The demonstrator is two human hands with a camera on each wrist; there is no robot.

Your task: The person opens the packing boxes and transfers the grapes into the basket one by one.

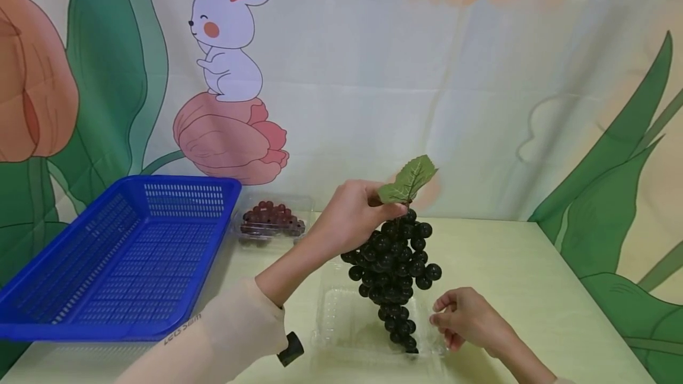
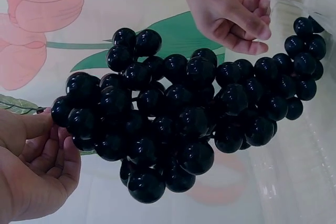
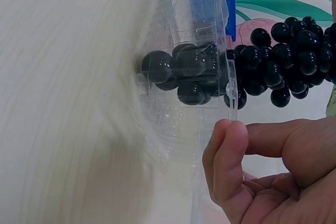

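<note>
My left hand pinches the stem end of a bunch of black grapes, just under its green leaf. The bunch hangs down, its narrow tip inside a clear plastic clamshell box. In the right wrist view, the lowest grapes show through the box's clear wall, near its bottom. At the box's right side, my right hand pinches the rim between thumb and fingers. The left wrist view shows the grapes stretching between the left hand and the box.
A blue plastic basket with slotted walls stands at the left of the pale table. Beside it, near the back, sits another clear box with dark red grapes. A printed cloth hangs behind.
</note>
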